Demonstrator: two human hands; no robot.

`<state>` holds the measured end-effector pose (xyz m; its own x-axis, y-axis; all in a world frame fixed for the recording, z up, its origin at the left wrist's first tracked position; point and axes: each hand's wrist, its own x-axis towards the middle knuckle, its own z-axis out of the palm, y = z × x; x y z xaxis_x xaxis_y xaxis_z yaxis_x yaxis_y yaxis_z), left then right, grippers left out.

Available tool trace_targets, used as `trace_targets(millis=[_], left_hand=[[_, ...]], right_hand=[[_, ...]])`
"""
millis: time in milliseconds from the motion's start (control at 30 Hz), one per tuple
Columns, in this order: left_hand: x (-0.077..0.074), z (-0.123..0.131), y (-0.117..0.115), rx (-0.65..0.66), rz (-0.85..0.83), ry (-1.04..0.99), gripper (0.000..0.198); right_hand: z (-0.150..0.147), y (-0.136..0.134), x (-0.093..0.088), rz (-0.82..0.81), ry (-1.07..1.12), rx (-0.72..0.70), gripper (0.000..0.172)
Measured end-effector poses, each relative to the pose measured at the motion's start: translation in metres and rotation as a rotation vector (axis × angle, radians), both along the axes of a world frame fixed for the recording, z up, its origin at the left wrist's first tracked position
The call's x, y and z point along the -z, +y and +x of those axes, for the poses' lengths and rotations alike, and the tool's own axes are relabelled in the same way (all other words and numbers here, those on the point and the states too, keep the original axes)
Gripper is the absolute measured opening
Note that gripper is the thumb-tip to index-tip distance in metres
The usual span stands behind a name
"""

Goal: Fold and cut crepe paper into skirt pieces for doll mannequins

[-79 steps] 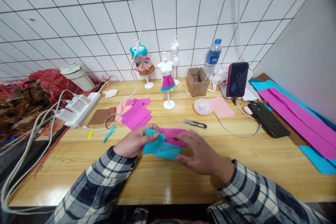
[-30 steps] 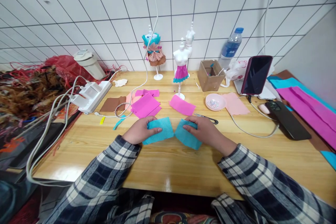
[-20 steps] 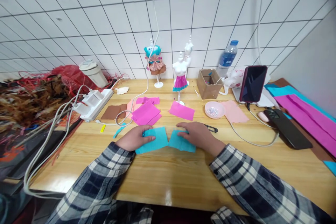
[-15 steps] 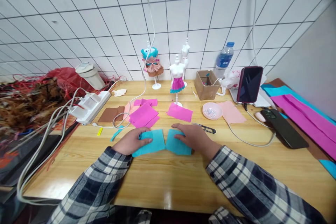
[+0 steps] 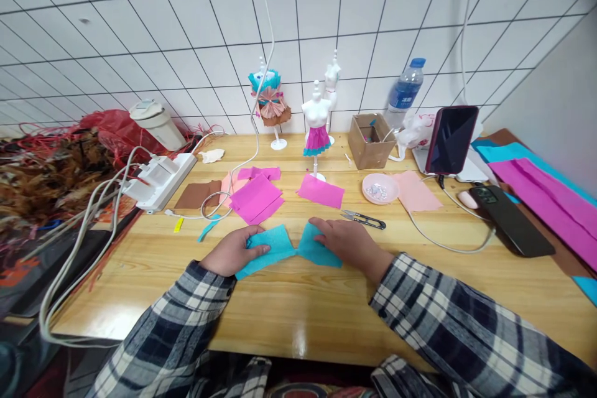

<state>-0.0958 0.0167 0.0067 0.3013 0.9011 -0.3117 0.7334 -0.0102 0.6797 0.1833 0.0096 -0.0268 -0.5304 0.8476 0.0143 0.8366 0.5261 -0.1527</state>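
Observation:
A turquoise piece of crepe paper [image 5: 275, 242] is held just above the table, split from its far edge by a V-shaped gap. The two halves seem to meet only at a narrow point near the close edge. My left hand [image 5: 232, 251] is closed on the left half, thumb on top. On the right half, my right hand [image 5: 353, 242] is closed too, its fingers partly hidden. Thread snips [image 5: 368, 220] lie beyond the right hand. Pink paper pieces [image 5: 256, 198] lie past the left hand, and a thin turquoise strip [image 5: 208, 227] lies beside it.
A small dress form [image 5: 316, 113] in a pink skirt stands behind a pink sheet [image 5: 321, 191], two more forms farther back. Right are a bowl of beads [image 5: 380, 189], a cardboard box [image 5: 370, 143] and a phone [image 5: 515, 222]. A power strip [image 5: 168, 180] and cables lie left.
The gap between the paper's two halves has widened at the far edge, and the halves have tilted apart, both hands still gripping. The view has shifted slightly.

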Motion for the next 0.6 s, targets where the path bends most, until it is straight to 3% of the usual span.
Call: trace_targets(millis=[167,367,600], left_hand=[[0.004,-0.001,-0.002,0.004,0.029,-0.038,0.040],[-0.008,-0.004,0.004,-0.123,-0.022,-0.357,0.054],[-0.018,-0.002,0.014,-0.038,-0.047,-0.285,0.048]], right_hand=[[0.003,0.001,-0.002,-0.029,0.098,0.020,0.042],[0.014,0.002,-0.006,-0.104,0.407,0.145,0.031],[0.021,0.002,-0.005,-0.146,0.579,0.174,0.035]])
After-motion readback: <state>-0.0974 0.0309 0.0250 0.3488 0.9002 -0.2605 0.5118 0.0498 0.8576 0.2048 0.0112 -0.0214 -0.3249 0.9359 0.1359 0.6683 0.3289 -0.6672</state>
